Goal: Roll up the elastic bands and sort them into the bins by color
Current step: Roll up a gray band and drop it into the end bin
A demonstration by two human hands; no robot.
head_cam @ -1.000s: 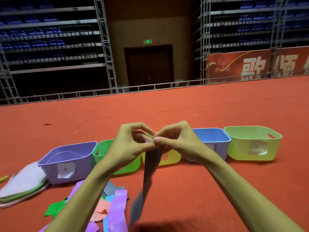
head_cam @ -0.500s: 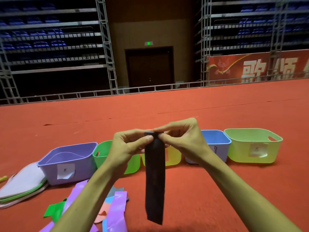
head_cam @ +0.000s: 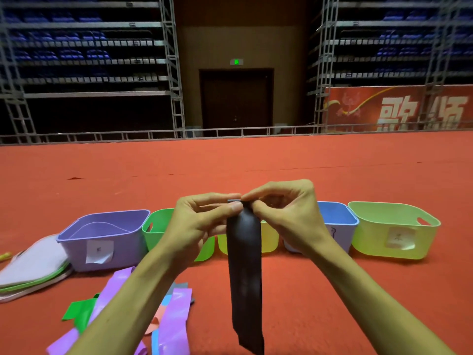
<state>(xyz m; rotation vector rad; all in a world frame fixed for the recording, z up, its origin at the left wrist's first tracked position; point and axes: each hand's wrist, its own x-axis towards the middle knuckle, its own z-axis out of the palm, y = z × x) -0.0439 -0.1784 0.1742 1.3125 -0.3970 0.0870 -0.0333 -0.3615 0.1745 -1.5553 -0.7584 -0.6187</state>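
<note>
A black elastic band (head_cam: 246, 272) hangs straight down in front of me, flat and unrolled. My left hand (head_cam: 197, 221) and my right hand (head_cam: 286, 213) both pinch its top edge between thumb and fingers. Behind my hands a row of bins stands on the red floor: a purple bin (head_cam: 102, 234), a green bin (head_cam: 156, 224), a yellow bin (head_cam: 268, 239) mostly hidden by the band, a blue bin (head_cam: 337, 219) and a light green bin (head_cam: 394, 231). Loose bands lie at lower left: purple bands (head_cam: 176, 316), a green band (head_cam: 79, 311), a pink band (head_cam: 158, 319).
A stack of flat white and green pouches (head_cam: 28, 270) lies left of the purple bin. Paper labels are stuck on the bins' fronts. The red floor stretches back to a metal rail and dark seating stands.
The band was twisted and swinging a second ago; it has turned flat and now hangs still. Both hands shifted their pinch onto its top edge.
</note>
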